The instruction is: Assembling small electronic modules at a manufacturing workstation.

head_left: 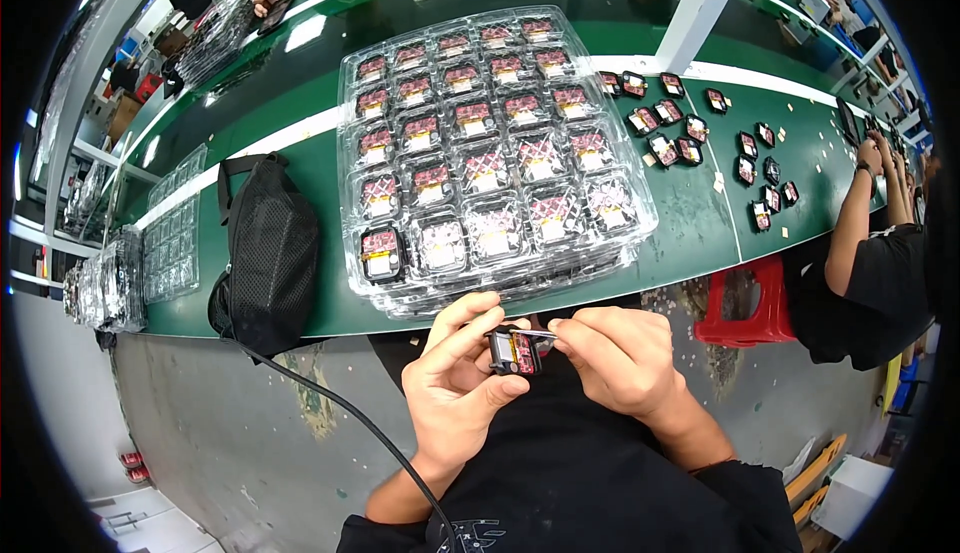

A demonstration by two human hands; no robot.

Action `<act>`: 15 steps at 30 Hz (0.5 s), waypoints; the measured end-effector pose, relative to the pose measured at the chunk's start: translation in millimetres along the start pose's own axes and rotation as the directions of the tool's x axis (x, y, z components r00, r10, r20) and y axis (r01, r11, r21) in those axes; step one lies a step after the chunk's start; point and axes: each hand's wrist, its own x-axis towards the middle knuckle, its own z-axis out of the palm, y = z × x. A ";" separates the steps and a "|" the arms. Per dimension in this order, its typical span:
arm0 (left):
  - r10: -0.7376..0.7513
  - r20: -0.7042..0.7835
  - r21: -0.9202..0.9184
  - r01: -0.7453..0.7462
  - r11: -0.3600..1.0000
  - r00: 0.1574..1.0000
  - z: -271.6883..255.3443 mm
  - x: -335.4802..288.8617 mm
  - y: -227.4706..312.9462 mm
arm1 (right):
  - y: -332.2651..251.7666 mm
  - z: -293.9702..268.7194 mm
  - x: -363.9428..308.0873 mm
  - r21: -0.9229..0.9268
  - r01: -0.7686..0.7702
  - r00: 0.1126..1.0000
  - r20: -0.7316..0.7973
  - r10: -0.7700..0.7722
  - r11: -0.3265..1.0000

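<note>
Grip: left hand (450, 383) grasps one small black case (514, 354) between thumb and fingers, lower centre; right hand (627, 361) pinches one thin metal tool (541, 334) at its edge. One green table (690, 208) crosses the frame. One stack of clear trays (430, 299), upper centre: top tray has five rows of five pockets. One black bag (272, 253), left of centre.
</note>
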 end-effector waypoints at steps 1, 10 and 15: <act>-0.002 0.016 -0.006 0.002 1.000 1.000 -0.1 0.3 1.7 | 0.5 -0.5 0.5 0.001 0.000 1.000 0.000 0.000 1.000; -0.027 0.067 0.021 0.025 0.999 0.997 0.3 2.6 6.5 | 3.4 -4.6 -0.1 0.051 0.002 1.000 -0.010 -0.002 0.999; -0.014 0.052 0.034 0.012 0.999 0.999 4.5 0.9 3.4 | -0.1 1.0 -3.3 0.023 -0.008 1.000 -0.018 0.009 1.000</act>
